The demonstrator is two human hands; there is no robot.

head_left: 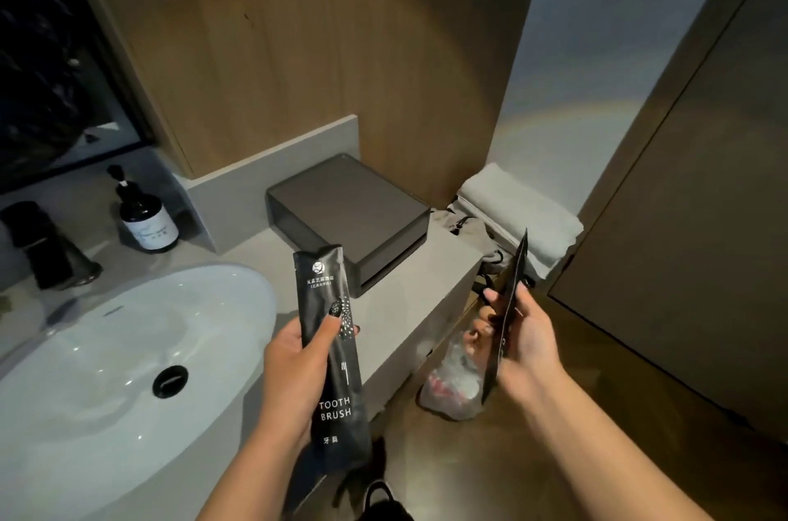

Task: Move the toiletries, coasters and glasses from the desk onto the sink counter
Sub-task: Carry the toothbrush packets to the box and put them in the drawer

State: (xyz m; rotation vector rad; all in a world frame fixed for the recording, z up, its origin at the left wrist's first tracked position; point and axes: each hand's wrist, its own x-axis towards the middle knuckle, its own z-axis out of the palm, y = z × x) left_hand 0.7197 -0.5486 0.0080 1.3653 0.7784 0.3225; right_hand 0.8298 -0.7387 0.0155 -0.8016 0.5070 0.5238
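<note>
Left hand (294, 354) grips toothbrush pack (334, 354) upright over table (396, 307) front edge; right hand (522, 343) pinches second pack (507, 316) past table's right end.

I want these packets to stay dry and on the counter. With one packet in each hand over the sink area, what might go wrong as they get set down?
1. The left hand holds the toothbrush packet right beside the basin; set down carelessly, it may slide in.
2. The right hand holds its black packet out past the counter edge, above a plastic bag on the floor; a loose grip could drop it there.
</note>
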